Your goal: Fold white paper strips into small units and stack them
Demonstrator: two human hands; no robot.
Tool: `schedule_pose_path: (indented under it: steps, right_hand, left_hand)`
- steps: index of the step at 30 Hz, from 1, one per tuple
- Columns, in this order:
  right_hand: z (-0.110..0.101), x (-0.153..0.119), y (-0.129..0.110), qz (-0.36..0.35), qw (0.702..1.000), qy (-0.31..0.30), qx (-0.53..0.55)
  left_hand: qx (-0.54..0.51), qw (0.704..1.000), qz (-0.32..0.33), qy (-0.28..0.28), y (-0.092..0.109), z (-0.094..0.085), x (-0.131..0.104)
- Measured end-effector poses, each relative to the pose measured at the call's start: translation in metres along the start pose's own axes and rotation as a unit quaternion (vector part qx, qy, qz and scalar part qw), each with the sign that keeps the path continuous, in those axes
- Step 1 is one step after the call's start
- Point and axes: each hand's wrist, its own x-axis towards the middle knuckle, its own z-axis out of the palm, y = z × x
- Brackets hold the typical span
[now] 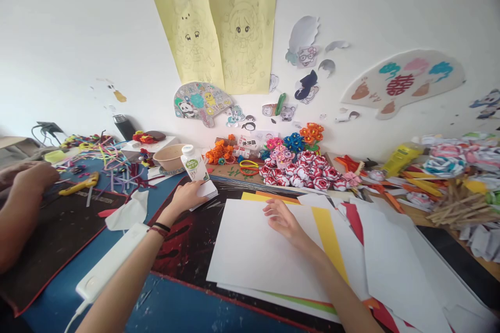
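My left hand (189,196) is closed on a small stack of white paper pieces (210,189) at the back of the dark mat, just in front of a white bottle with a green label (195,166). Part of its grip is hidden behind the hand. Over the large white sheets (242,250), my right hand (284,222) hovers or rests lightly with its fingers loosely curved and apart, holding nothing. Yellow, orange and green paper edges show among the sheets.
At the left, a co-worker's hands (37,177) are near a yellow cutter (80,184). A white power strip (111,265) lies beside my left forearm. Behind are a beige bowl (170,157) and red-white paper flowers (304,171). A dark slab (457,260) lies right.
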Motion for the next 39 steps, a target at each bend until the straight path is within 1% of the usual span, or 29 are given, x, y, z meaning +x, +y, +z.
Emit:
schedule_pose_path:
  steps: [5, 11, 19, 26, 33, 39]
  right_hand:
    - [0.001, 0.000, 0.004, -0.004, 1.000, -0.006, -0.016]
    - [0.000, 0.001, 0.006, -0.006, 1.000, -0.009, -0.023]
    - [0.001, -0.001, -0.001, -0.011, 0.999, -0.023, -0.044]
    - [0.000, -0.002, -0.002, -0.010, 0.998, -0.027, -0.061]
    - [0.001, -0.003, -0.007, -0.011, 0.996, -0.034, -0.080]
    - [0.000, -0.003, -0.006, -0.013, 0.996, -0.039, -0.085]
  left_hand:
    - [0.004, 1.000, 0.006, 0.008, 0.001, 0.003, -0.007]
    - [0.007, 1.000, 0.013, -0.002, 0.005, 0.005, -0.002]
    - [0.020, 1.000, 0.005, -0.001, 0.010, -0.001, -0.004]
    - [0.031, 1.000, 0.004, 0.006, 0.014, -0.010, -0.006]
    - [0.040, 0.999, 0.007, 0.003, 0.013, -0.012, -0.005]
    - [0.043, 0.999, 0.003, -0.005, 0.013, -0.014, -0.004]
